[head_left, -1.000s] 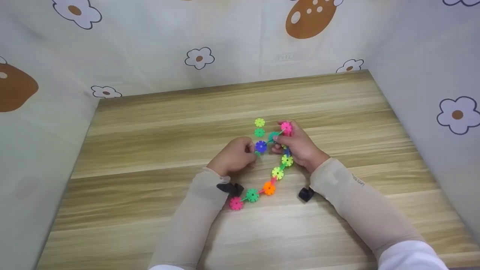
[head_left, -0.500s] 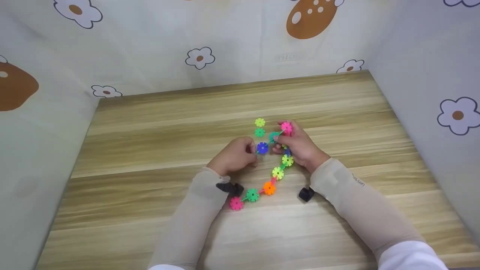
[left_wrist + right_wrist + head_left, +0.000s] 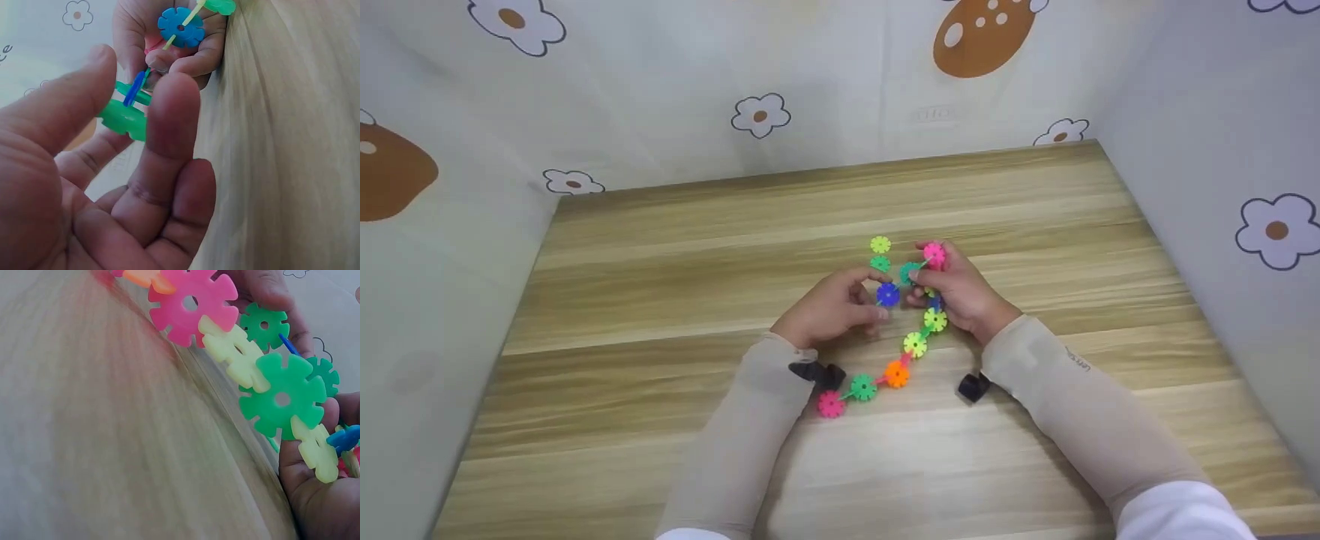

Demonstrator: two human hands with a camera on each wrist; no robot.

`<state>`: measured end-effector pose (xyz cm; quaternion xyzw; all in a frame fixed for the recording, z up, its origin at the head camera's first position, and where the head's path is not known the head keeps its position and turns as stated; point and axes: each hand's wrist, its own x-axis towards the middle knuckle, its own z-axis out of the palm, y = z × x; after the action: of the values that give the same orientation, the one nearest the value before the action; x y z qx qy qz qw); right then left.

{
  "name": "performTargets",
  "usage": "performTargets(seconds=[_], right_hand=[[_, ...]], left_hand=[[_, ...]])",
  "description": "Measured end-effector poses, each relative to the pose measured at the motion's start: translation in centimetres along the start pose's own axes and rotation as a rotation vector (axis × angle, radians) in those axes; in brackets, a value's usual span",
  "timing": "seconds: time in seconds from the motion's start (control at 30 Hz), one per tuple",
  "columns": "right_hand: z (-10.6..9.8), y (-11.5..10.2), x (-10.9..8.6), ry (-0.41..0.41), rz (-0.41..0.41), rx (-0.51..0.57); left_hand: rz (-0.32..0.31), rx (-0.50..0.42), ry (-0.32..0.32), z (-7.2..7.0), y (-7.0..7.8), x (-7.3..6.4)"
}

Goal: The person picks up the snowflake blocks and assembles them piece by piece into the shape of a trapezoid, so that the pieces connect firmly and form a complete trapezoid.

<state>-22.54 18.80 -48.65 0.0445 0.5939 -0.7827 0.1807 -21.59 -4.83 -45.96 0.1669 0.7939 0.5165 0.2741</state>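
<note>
A chain of slotted snowflake discs in several colours runs from my right hand [image 3: 960, 289] toward the near side of the table. My right hand pinches the chain near a teal disc [image 3: 910, 273], with a pink disc [image 3: 934, 253] above the fingers. Leftward from there reaches a blue disc [image 3: 888, 294] with a green disc [image 3: 122, 118] at its end. My left hand [image 3: 834, 306] is around this end, thumb and index finger spread apart. In the right wrist view, a large green disc [image 3: 281, 398] joins two pale yellow ones beside the right hand.
A loose yellow disc [image 3: 880, 244] and a green disc [image 3: 880, 263] lie just beyond the hands on the wooden table [image 3: 660, 285]. The chain's other end, a pink disc [image 3: 832, 404], is near the left wrist's black camera mount [image 3: 831, 376]. Patterned walls border the table.
My left thumb and index finger have parted at the chain's end, where they were close together before. The blue disc has shifted slightly right. My right hand keeps its grip, almost still.
</note>
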Motion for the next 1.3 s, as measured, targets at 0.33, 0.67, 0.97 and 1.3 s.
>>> performTargets(seconds=[0.33,0.67,0.97,1.3], right_hand=[[0.0,-0.1,-0.2,-0.019,-0.049,0.046],[0.6,-0.5,-0.8,-0.009,-0.106,0.086],[0.9,-1.1,-1.6,-0.033,-0.163,0.021],[1.2,-1.3,-1.8,-0.036,-0.153,-0.004]], left_hand=[[0.121,0.121,0.066,0.5,0.2,-0.3],[0.224,0.157,0.127,1.4,0.9,-0.3],[0.207,0.239,0.212,1.9,1.7,-0.4],[0.191,0.242,0.175,1.6,2.1,-0.7]])
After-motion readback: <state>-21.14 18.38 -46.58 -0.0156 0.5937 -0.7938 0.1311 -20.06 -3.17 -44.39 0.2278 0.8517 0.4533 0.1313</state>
